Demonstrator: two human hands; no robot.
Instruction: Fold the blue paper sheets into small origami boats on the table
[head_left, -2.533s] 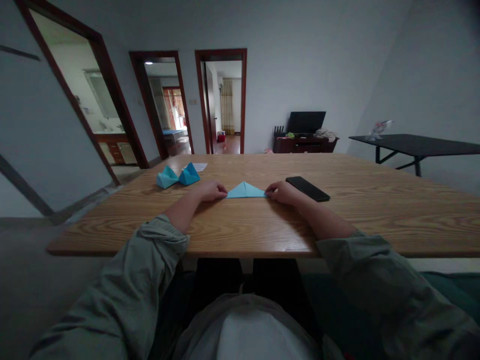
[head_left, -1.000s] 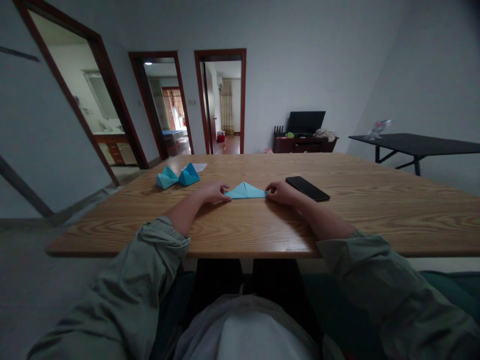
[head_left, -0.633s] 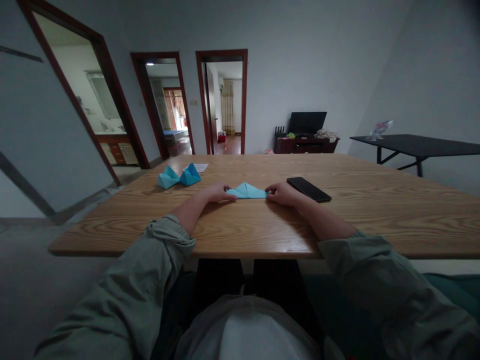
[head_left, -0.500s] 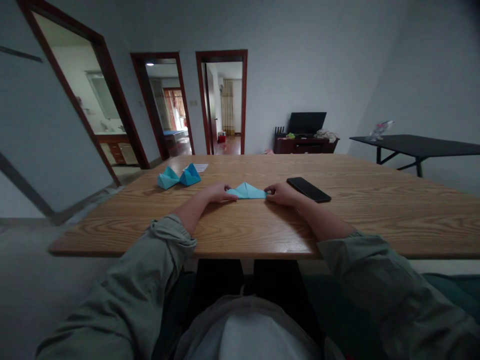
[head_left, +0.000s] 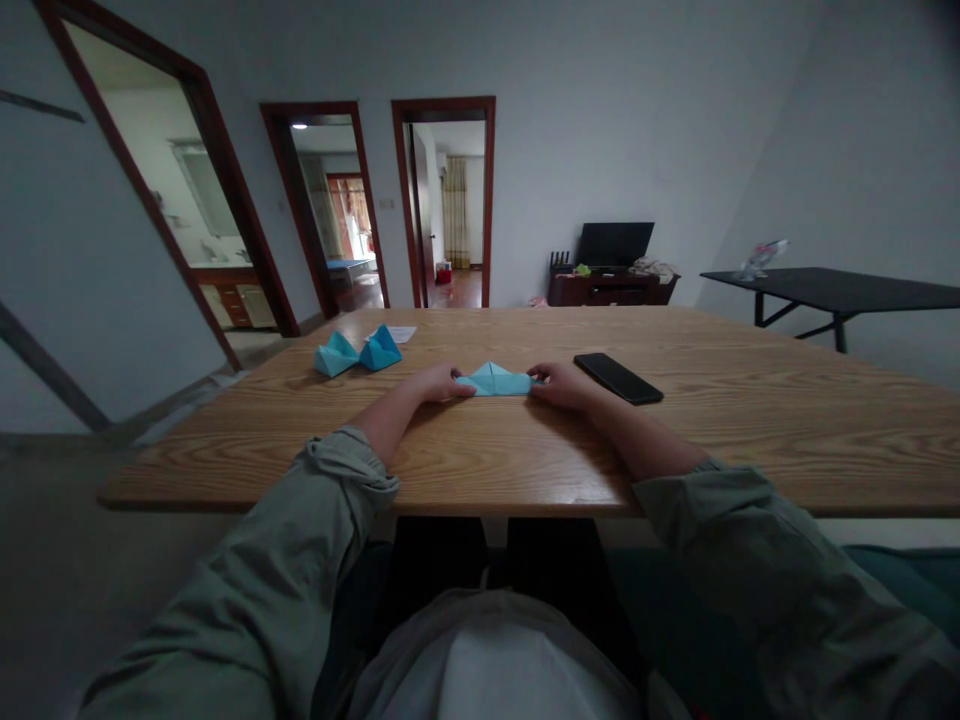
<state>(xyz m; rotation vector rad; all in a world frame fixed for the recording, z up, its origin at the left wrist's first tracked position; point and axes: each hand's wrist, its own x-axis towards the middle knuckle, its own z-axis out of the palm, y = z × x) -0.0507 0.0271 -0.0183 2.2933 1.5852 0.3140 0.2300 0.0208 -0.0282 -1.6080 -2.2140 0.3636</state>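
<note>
A light-blue folded paper [head_left: 495, 380], with a pointed peak in the middle and a flat band along its bottom, is at the middle of the wooden table [head_left: 480, 460]. My left hand [head_left: 441, 383] pinches its left end, thumb on the near side. At the right end, my right hand [head_left: 559, 386] grips the paper between thumb and fingers. Some fingertips of both hands are hidden behind the paper. To the left stand two finished-looking folded paper boats, one light blue [head_left: 336, 355] and one darker blue [head_left: 381, 348].
A black smartphone [head_left: 619, 378] lies just right of my right hand. Behind the paper boats is a white slip of paper [head_left: 403, 334]. Farther off are a black table [head_left: 840, 288] at the right and a television [head_left: 615, 245] on a dark cabinet [head_left: 611, 291].
The right end of the folded paper looks blunter now, where my right fingers have shifted slightly. Both hands keep hold of it, and the other things on the table stay in place.
</note>
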